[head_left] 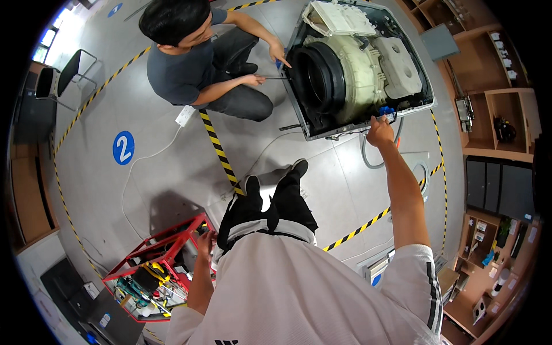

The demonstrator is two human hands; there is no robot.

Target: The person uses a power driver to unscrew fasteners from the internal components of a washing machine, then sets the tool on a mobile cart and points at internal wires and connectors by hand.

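My right arm reaches forward to an opened washing machine (362,80) with its drum and black rubber door gasket (315,79) exposed. The fingers of my right hand (379,132) are closed on the near edge of the machine's cabinet frame (345,130), beside a small blue part (386,110). Low at my left side, my left hand (205,244) is next to the rim of a red tool box (184,225). Its fingers are partly hidden, so I cannot tell whether it touches the box. Hand tools with yellow and green handles (154,275) fill the box.
A person in dark clothes (183,69) crouches left of the machine, holding a thin rod-like tool (275,78) against its front. A power strip (184,115) and its white cable cross the floor. A grey hose (368,158) hangs by the machine. Wooden shelves (474,75) line the right.
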